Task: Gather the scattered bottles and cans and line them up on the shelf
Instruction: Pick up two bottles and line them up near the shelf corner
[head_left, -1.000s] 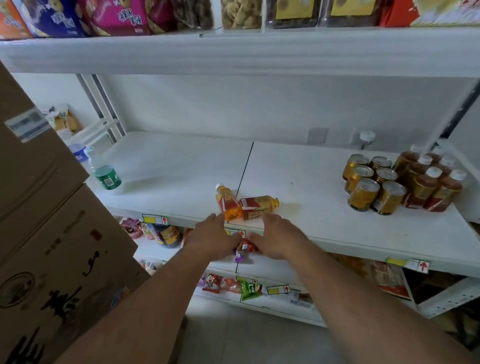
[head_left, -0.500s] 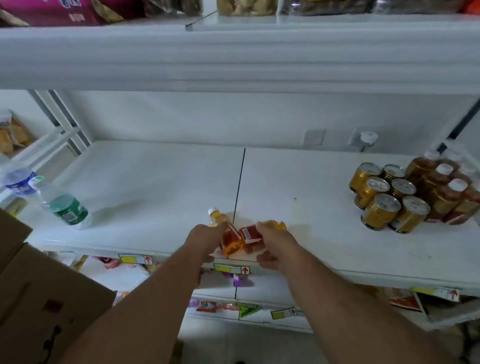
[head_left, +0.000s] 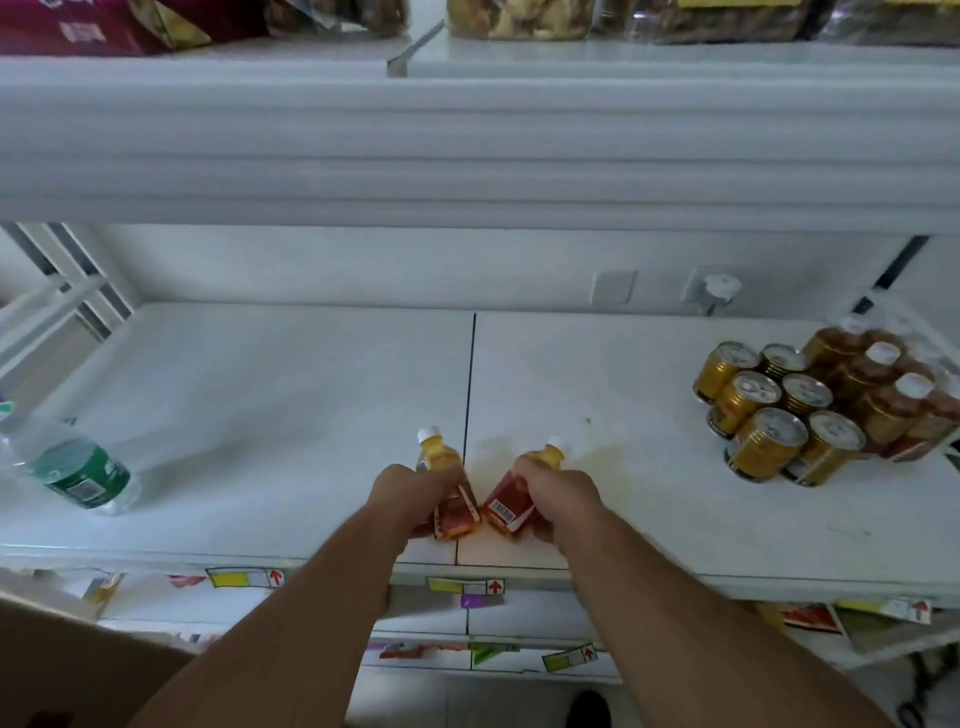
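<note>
Two small orange-drink bottles sit at the front edge of the shelf (head_left: 311, 395), either side of the dark seam that splits its surface. Left bottle (head_left: 444, 480): white cap pointing away toward the back wall, red label end toward the front edge. Right bottle (head_left: 519, 493): cap angled back and to the right, barcode on the label facing up. Their label ends nearly meet at the seam, forming a V.

Left hand (head_left: 402, 499): grip wrapped round the body of the left bottle. Right hand (head_left: 563, 501): grip wrapped round the body of the right bottle. Both holds are at mid-body, which leaves the caps free and should let each bottle be stood upright on its base in one move. Whether the bottles are lifted clear or just touching the shelf I cannot tell; hands hide the undersides.

Judged step: pick-up of one bottle per hand, carry not begun.

Likely destination: the grouped stock near the right edge, gold cans (head_left: 769, 410) in tidy rows with brown white-capped bottles (head_left: 893, 384) just behind them.

Still scattered: a clear green-label bottle (head_left: 72, 470) lying on its side near the left edge.
</note>
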